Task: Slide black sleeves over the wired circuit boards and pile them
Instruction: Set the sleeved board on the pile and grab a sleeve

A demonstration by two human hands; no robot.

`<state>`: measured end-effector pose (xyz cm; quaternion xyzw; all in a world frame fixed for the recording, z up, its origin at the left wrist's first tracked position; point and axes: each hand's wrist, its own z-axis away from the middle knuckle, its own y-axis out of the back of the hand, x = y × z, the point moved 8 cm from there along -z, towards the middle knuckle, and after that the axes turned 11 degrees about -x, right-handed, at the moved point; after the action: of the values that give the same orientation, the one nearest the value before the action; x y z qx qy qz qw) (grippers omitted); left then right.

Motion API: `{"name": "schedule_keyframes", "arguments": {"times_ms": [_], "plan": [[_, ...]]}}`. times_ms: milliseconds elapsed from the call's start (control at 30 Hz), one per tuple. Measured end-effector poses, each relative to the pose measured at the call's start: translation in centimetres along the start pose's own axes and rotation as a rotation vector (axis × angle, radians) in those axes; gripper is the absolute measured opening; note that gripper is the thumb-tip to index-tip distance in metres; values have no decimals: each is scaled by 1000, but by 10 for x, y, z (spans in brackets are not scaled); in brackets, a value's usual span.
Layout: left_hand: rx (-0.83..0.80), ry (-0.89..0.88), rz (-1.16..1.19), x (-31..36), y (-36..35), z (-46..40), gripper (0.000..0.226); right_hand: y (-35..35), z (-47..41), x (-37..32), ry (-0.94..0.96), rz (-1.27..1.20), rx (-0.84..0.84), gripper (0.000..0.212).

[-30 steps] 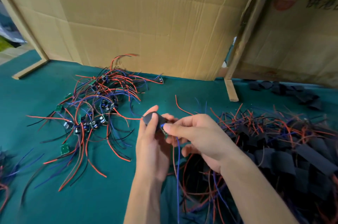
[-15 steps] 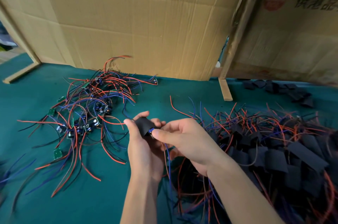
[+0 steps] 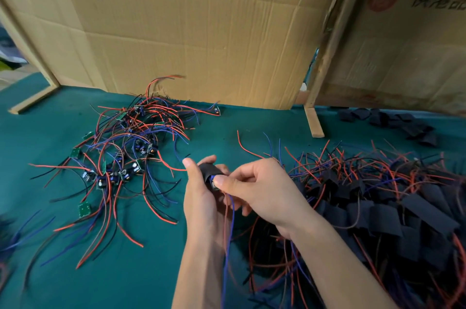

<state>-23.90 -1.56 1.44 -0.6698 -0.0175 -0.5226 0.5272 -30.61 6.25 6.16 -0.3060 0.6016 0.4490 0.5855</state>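
Observation:
My left hand [image 3: 201, 197] grips a black sleeve [image 3: 209, 170] between thumb and fingers above the green table. My right hand [image 3: 262, 190] pinches the wired circuit board [image 3: 214, 182] at the sleeve's near mouth; only a small bit of the board shows. Its blue and red wires hang down between my wrists. A tangle of bare green circuit boards [image 3: 121, 157] with red, blue and black wires lies to the left. A pile of sleeved boards [image 3: 378, 208] spreads on the right.
Cardboard sheets [image 3: 201, 31] on wooden frames stand along the back of the green table [image 3: 141, 278]. A wooden foot [image 3: 314, 122] rests right of centre. Loose black sleeves [image 3: 393, 121] lie at the far right. More wires show at the left edge.
Both hands stay together on the sleeve and board; the view has shifted a little and the hands sit slightly lower left. The board looks pushed slightly further into the sleeve.

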Motion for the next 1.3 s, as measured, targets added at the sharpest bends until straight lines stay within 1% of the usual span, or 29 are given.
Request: {"name": "schedule_keyframes", "arguments": {"times_ms": [100,200,233,300,367,467,533,567,600,633,700,767,800,867,900,933,967,1000,1033,1067,1100,1167,1233,1300], "plan": [[1,10,30,-2,1,-1,56,5,0,-4,27,127,47,27],[-1,11,30,-2,2,-1,61,-1,-1,-3,22,82,-31,31],[-7,9,23,-2,0,-1,62,-2,-1,-2,20,64,-36,32],[-15,5,19,-2,-3,-1,59,3,-1,-2,28,70,8,33],[-7,5,36,-3,-4,-1,53,8,0,-9,97,233,88,33],[-22,38,63,-6,-4,1,52,9,10,-30,292,587,238,33],[-69,75,87,-8,-8,1,55,8,18,-44,381,737,313,34],[-85,89,76,-8,-10,2,57,9,21,-49,387,779,323,35],[-89,92,19,-9,-11,2,56,12,23,-51,359,785,304,36],[-82,73,-90,-8,-11,2,52,18,25,-53,313,752,261,35],[-86,-19,-340,-5,-15,2,39,42,37,-68,271,617,206,30],[-117,-96,-604,-7,-23,4,31,87,56,-93,289,526,245,29],[-130,-128,-726,-9,-26,4,29,117,63,-105,269,535,272,30],[-140,-216,-928,-12,-31,5,35,186,67,-114,115,628,331,30],[-129,-267,-1006,-11,-33,6,39,225,64,-107,-10,686,364,26],[-113,-309,-1049,-10,-34,7,39,266,59,-95,-148,757,400,22],[-107,-328,-1073,-10,-36,7,33,306,54,-76,-308,837,428,21],[-104,-334,-1096,-11,-36,7,25,341,51,-51,-475,883,436,26],[-105,-338,-1122,-12,-36,6,22,371,50,-21,-621,870,439,37],[-102,-342,-1141,-13,-35,4,21,396,51,10,-724,811,445,47],[-97,-351,-1146,-13,-34,3,21,414,54,37,-786,742,460,54],[-78,-373,-1140,-12,-33,1,27,436,50,78,-834,640,461,67],[-63,-381,-1133,-13,-30,1,29,447,37,100,-820,552,494,86],[-56,-407,-1133,-12,-30,3,28,458,24,108,-756,511,577,93]]}}
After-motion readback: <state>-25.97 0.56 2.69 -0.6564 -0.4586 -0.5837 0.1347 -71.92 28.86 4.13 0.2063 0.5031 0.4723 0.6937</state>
